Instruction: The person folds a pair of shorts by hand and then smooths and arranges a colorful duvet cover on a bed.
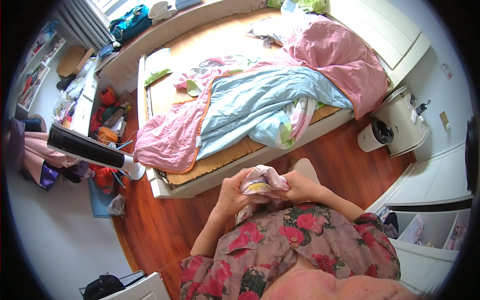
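Observation:
Between my two hands, close in front of my body, is a bunched pale pink and white cloth (264, 179) with a yellow patch. My left hand (232, 194) grips its left side with curled fingers. On the opposite side, my right hand (302, 187) has its fingers closed on the fabric. The cloth is crumpled, so I cannot tell what kind of piece it is. Beyond my hands stands a bed, where a pink and light blue quilt (260, 97) with orange edging lies rumpled.
The white bed frame (225, 172) runs just ahead of me. A tower fan (90, 146) leans at the left, near bags on the wooden floor (165, 235). At the right are a white bin (371, 137) with a black liner and an open drawer (425, 230) holding clothes.

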{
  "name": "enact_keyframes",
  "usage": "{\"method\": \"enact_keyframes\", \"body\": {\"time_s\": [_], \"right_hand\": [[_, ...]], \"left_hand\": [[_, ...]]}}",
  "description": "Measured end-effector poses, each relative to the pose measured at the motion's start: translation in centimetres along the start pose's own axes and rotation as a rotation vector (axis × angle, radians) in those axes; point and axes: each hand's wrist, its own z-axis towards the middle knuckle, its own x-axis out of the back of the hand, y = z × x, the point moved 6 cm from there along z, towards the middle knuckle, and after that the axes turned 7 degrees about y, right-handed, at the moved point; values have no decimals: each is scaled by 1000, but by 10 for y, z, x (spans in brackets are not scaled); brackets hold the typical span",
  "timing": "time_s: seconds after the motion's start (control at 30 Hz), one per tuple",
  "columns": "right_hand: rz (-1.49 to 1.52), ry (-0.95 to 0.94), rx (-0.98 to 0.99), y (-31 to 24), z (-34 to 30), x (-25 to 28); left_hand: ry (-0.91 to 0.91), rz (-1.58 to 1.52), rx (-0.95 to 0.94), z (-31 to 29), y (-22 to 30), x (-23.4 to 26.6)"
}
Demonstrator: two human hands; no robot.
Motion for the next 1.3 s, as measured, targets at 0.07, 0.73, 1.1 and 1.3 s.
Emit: {"method": "enact_keyframes", "body": {"time_s": [0.07, 0.73, 1.1, 1.3], "right_hand": [[452, -69, 121, -2, -9, 2], [-42, 462, 277, -3, -40, 35], [416, 37, 295, -57, -67, 13], [0, 510, 239, -29, -61, 39]], "left_hand": [[-12, 66, 13, 0, -3, -5], [-140, -687, 218, -27, 39, -44], [311, 604, -306, -20, 20, -14], [-263, -821, 278, -33, 27, -44]]}}
